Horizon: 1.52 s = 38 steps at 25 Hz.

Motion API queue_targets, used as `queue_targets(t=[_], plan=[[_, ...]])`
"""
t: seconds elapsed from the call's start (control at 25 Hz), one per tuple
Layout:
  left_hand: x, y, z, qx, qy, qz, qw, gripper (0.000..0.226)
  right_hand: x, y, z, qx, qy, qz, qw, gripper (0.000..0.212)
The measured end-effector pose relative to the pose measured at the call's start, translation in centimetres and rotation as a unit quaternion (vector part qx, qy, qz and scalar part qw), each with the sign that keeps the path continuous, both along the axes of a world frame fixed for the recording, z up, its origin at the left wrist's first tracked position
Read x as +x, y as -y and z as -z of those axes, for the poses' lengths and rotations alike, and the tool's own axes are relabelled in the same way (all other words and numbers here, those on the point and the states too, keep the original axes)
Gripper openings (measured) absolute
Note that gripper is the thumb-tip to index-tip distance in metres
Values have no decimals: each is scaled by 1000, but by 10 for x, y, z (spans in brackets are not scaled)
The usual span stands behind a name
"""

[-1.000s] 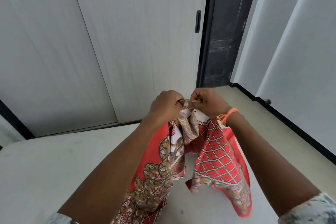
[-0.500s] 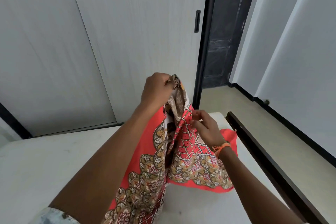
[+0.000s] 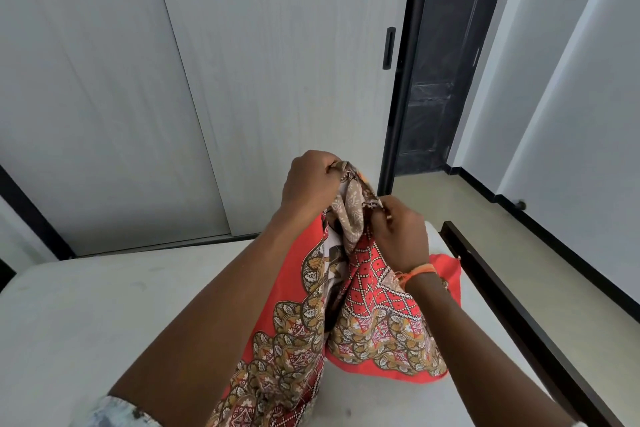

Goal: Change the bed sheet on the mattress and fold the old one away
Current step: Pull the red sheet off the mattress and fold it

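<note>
A red sheet with a brown and gold paisley border hangs bunched in front of me, over the bare white mattress. My left hand grips the sheet's top edge in a fist, held highest. Just below and to the right, my right hand, with an orange band at the wrist, pinches a lower part of the same edge. The sheet's lower folds drape down onto the mattress and pass out of view at the bottom.
A dark bed frame rail runs along the mattress's right side. Pale sliding wardrobe doors stand straight ahead, with a dark open gap to their right. Beige floor and a white wall lie to the right.
A second ago both hands held the sheet's edge together. My left hand then rose with it, my right hand dropped along the edge, and now it has come back up close under the left.
</note>
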<state>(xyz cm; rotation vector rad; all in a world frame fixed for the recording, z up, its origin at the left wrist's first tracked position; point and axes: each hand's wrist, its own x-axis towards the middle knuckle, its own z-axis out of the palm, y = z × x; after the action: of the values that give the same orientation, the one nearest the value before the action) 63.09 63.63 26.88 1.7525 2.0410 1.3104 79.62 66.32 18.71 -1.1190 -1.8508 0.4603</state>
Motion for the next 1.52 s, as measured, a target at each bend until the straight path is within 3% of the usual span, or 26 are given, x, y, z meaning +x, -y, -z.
queue_targets(t=[0.08, 0.16, 0.32, 0.52, 0.64, 0.72, 0.84, 1.08, 1.2, 1.32, 1.4, 1.52], plan=[[1, 0, -2, 10, 6, -1, 1000, 21, 5, -2, 13, -43, 88, 46, 994, 11], [6, 0, -4, 16, 16, 6, 1000, 20, 7, 1, 23, -91, 99, 39, 990, 16], [18, 2, -8, 24, 31, 0, 999, 30, 1, 18, 35, -82, -1, -26, 996, 19], [23, 3, -9, 23, 40, 2, 999, 36, -5, 15, 38, -93, -11, 51, 994, 13], [30, 4, -14, 23, 51, -15, 998, 45, -13, 24, 29, -98, -85, 52, 990, 31], [31, 4, -15, 20, 53, -18, 998, 44, -18, 25, 20, -85, -127, 48, 987, 31], [30, 3, -13, 30, 53, -25, 998, 43, -15, 8, 17, -92, -56, 91, 990, 18], [20, 2, -15, 58, 31, -44, 997, 36, 23, -29, 40, -166, 96, 178, 965, 15], [7, 2, -12, 43, -14, -66, 997, 25, 41, -40, 41, -159, 107, 131, 973, 30], [-16, 0, -12, 1, -69, -154, 986, 22, 50, -57, 5, -98, 138, 58, 984, 35], [-33, 2, -5, -49, -75, -209, 974, 22, 47, -58, -32, -49, 93, 19, 994, 41], [-41, 4, 10, -123, -78, -208, 967, 16, 30, -56, -68, -42, -38, 13, 998, 36]])
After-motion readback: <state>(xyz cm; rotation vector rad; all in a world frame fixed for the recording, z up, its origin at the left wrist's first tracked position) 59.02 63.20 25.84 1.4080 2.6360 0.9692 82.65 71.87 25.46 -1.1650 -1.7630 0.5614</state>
